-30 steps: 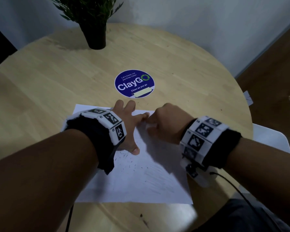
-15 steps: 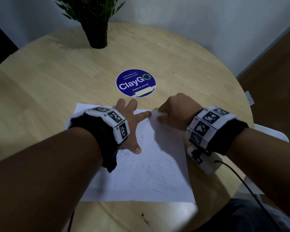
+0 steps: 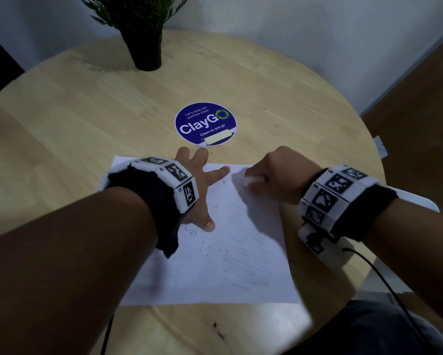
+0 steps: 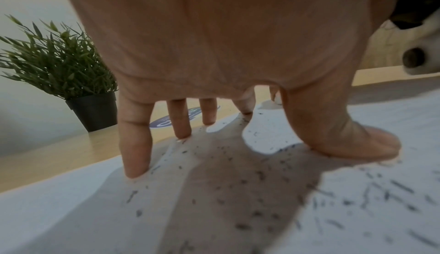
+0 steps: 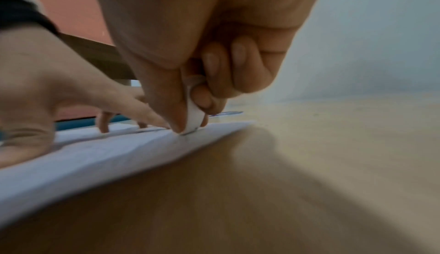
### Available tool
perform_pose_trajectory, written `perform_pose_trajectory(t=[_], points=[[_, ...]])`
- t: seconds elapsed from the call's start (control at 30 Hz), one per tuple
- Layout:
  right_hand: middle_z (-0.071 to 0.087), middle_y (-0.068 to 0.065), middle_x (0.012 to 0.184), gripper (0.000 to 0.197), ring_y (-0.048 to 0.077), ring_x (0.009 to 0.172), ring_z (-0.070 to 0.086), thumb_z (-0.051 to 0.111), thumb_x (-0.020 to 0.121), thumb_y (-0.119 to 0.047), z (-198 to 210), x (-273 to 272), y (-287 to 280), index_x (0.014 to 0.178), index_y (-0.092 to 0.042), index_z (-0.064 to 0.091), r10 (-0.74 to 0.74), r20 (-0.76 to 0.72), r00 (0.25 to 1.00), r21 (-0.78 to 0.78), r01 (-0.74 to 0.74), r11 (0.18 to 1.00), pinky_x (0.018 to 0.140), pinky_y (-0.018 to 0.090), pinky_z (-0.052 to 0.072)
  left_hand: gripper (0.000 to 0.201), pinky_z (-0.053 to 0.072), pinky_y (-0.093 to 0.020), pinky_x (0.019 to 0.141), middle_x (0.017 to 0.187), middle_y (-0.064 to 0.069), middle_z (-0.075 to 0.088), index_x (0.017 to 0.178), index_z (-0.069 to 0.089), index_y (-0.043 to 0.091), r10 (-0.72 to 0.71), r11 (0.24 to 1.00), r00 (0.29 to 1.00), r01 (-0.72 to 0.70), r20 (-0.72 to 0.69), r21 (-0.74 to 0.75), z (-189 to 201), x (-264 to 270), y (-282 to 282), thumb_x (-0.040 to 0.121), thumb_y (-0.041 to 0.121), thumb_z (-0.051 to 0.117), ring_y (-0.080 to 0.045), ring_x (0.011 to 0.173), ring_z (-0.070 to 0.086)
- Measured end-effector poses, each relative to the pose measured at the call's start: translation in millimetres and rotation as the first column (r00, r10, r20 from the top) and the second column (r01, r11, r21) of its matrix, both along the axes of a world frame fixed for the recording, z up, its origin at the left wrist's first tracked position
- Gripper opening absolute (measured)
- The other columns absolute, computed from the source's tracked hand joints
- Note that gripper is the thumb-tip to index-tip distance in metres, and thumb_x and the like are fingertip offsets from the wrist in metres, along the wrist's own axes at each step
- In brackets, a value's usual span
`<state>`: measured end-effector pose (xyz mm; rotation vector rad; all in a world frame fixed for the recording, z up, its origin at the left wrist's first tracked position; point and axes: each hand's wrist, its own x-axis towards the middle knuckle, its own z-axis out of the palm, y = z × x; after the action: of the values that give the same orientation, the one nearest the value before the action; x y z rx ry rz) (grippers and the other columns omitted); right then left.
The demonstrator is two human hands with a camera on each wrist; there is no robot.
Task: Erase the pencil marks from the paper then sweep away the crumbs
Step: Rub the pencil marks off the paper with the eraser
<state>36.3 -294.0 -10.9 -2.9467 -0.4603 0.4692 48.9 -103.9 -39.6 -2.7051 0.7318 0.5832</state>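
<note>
pinching eraser (image 5: pixel 193 116) on paper (image 3: pixel 240 252), left hand (image 3: pixel 199 190) splayed flat.

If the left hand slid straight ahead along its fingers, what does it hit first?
Probably the round blue sticker. The left hand lies flat on the paper, fingers pointing past its far edge toward the sticker, which is flat, so nothing blocks it. The plant pot stands farther off, left of that line.

We see only a sliver of the eraser (image 3: pixel 252 179) under the right hand (image 3: pixel 279 172). The left hand (image 3: pixel 199 190) covers part of the paper (image 3: pixel 240 252). The plant (image 3: pixel 138 11) is cut off at the top, and the near tabletop (image 5: pixel 262 201) blurs in the right wrist view.
</note>
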Motion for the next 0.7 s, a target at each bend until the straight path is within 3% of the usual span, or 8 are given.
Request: perform_pose_trajectory(t=[0.07, 0.17, 0.3, 0.47, 0.57, 0.7], points=[[0.039, 0.001, 0.058, 0.027, 0.032, 0.069, 0.039, 0.057, 0.084, -0.027, -1.0, -4.3, 3.2, 0.061, -0.018, 0.046, 0.026, 0.037, 0.999, 0.023, -0.027, 0.999, 0.065, 0.036, 0.044, 0.116, 0.039, -0.042, 0.097, 0.129, -0.001, 0.017, 0.150, -0.011, 0.044, -0.002, 1.000, 1.000, 0.002, 0.019, -0.005, -0.5, -1.9, 0.7, 0.065, 0.074, 0.062, -0.027, 0.117, 0.022], [0.040, 0.004, 0.058, 0.024, 0.030, 0.064, 0.040, 0.055, 0.081, -0.026, -6.8, -25.3, 16.7, 0.063, -0.016, 0.044, 0.145, -0.033, 0.989, 0.061, -0.143, 0.988, 0.064, 0.037, 0.047, 0.115, 0.038, -0.042, 0.098, 0.131, -0.001, 0.017, 0.150, -0.010, 0.044, 0.001, 1.000, 1.000, -0.001, 0.007, 0.004, 0.8, -2.2, -0.1, 0.066, 0.073, 0.063, -0.027, 0.119, 0.021], [0.039, 0.007, 0.059, 0.024, 0.032, 0.064, 0.039, 0.057, 0.079, -0.027, -2.1, -3.4, 1.6, 0.062, -0.014, 0.046, 0.002, 0.054, 0.999, 0.048, -0.005, 0.999, 0.065, 0.042, 0.052, 0.115, 0.038, -0.041, 0.097, 0.131, -0.001, 0.017, 0.150, -0.009, 0.043, 0.005, 1.000, 1.000, -0.004, 0.016, -0.010, 0.9, -2.6, 0.0, 0.066, 0.073, 0.062, -0.027, 0.120, 0.022], [0.040, 0.003, 0.059, 0.025, 0.029, 0.064, 0.037, 0.052, 0.082, -0.026, -7.8, -29.4, 19.4, 0.059, -0.019, 0.046, 0.136, -0.026, 0.990, 0.089, -0.134, 0.987, 0.062, 0.033, 0.044, 0.116, 0.040, -0.045, 0.099, 0.135, -0.003, 0.014, 0.149, -0.011, 0.044, 0.011, 0.999, 1.000, -0.010, -0.018, 0.030, 2.4, 0.6, -1.2, 0.064, 0.074, 0.063, -0.030, 0.123, 0.020], [0.055, 0.008, 0.069, 0.017, 0.031, 0.068, 0.049, 0.056, 0.083, -0.031, -4.2, -8.2, 5.7, 0.078, -0.019, 0.067, -0.026, 0.020, 0.999, 0.066, 0.025, 0.998, 0.067, 0.035, 0.050, 0.116, 0.037, -0.047, 0.103, 0.141, -0.004, 0.010, 0.149, -0.013, 0.044, 0.035, 0.998, 0.999, -0.033, -0.041, 0.054, 4.5, 2.7, -5.9, 0.066, 0.074, 0.063, -0.032, 0.128, 0.018], [0.050, 0.006, 0.069, 0.017, 0.028, 0.069, 0.044, 0.054, 0.086, -0.028, -3.6, -21.8, 20.9, 0.072, -0.019, 0.056, 0.093, -0.015, 0.996, 0.041, -0.092, 0.995, 0.071, 0.034, 0.050, 0.115, 0.037, -0.047, 0.104, 0.142, -0.005, 0.008, 0.150, -0.012, 0.042, 0.020, 0.998, 1.000, -0.019, -0.012, 0.063, 4.4, 0.7, -6.5, 0.068, 0.074, 0.062, -0.033, 0.129, 0.017]])
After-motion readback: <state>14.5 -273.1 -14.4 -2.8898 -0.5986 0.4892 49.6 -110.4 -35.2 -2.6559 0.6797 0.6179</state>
